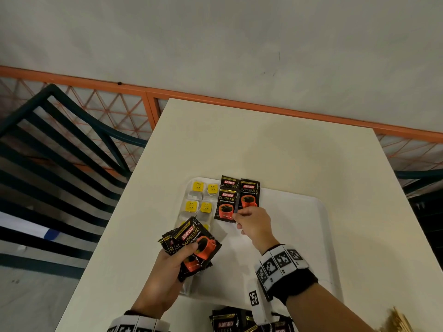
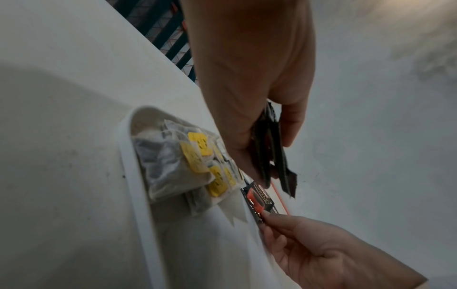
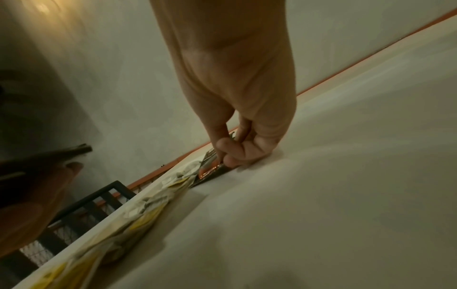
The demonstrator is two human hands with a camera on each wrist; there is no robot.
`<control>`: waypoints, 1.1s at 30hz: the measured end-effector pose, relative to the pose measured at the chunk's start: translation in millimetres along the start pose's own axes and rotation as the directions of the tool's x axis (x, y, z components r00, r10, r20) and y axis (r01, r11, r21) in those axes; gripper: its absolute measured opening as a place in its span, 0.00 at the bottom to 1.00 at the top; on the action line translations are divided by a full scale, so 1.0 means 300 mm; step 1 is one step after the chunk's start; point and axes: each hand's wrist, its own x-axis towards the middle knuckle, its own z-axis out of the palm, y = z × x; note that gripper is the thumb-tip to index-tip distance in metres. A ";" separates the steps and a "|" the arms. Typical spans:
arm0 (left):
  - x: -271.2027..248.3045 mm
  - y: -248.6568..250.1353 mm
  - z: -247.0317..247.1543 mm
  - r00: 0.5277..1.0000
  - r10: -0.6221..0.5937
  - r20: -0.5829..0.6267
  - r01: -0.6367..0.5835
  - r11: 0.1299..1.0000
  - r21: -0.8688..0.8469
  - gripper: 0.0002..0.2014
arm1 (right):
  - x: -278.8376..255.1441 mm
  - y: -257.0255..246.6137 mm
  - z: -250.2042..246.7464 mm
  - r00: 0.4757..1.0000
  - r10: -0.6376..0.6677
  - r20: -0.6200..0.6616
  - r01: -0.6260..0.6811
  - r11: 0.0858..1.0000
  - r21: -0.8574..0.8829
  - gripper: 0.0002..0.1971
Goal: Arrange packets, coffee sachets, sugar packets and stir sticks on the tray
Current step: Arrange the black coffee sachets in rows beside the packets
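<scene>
A white tray (image 1: pixel 311 236) lies on the cream table. Tea bags (image 1: pixel 199 200) with yellow tags fill its left side, and three black coffee sachets (image 1: pixel 250 192) lie beside them at the far edge. My right hand (image 1: pixel 238 213) pinches the near edge of one of these sachets (image 3: pixel 210 170) between thumb and fingers, low on the tray. My left hand (image 1: pixel 189 252) hovers over the tray's left side and grips a fanned stack of coffee sachets (image 1: pixel 201 240), thumb on top. In the left wrist view the stack (image 2: pixel 279 166) hangs edge-on above the tea bags (image 2: pixel 197 156).
More coffee sachets (image 1: pixel 227 322) lie on the table by its near edge, with pale wooden sticks (image 1: pixel 398 319) at the bottom right. A dark slatted chair (image 1: pixel 60 140) stands left of the table. An orange rail (image 1: pixel 263 106) runs behind the table's far edge.
</scene>
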 end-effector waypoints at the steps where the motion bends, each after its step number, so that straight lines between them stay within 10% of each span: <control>1: 0.000 -0.001 0.001 1.000 -0.001 -0.003 0.001 1.000 0.000 0.12 | 0.001 0.000 0.003 1.000 -0.012 -0.011 0.012 1.000 -0.006 0.09; 18: 0.011 -0.014 0.010 0.999 0.024 -0.032 -0.024 1.000 -0.005 0.15 | 0.012 0.015 0.015 0.955 -0.258 -0.145 0.226 0.953 -0.202 0.11; 22: 0.015 -0.010 0.025 0.999 0.040 -0.034 -0.040 0.999 0.010 0.21 | -0.075 -0.022 0.003 0.936 -0.256 0.242 0.298 0.942 -0.155 0.17; 25: 0.013 -0.005 0.037 0.998 0.059 -0.016 -0.058 0.998 0.020 0.17 | -0.114 -0.021 -0.026 0.820 -0.153 0.552 0.191 0.982 -0.012 0.14; 33: 0.018 -0.013 0.025 1.000 -0.011 -0.017 0.011 0.999 0.031 0.09 | -0.093 0.029 -0.099 0.860 -0.188 0.475 0.036 0.950 0.311 0.08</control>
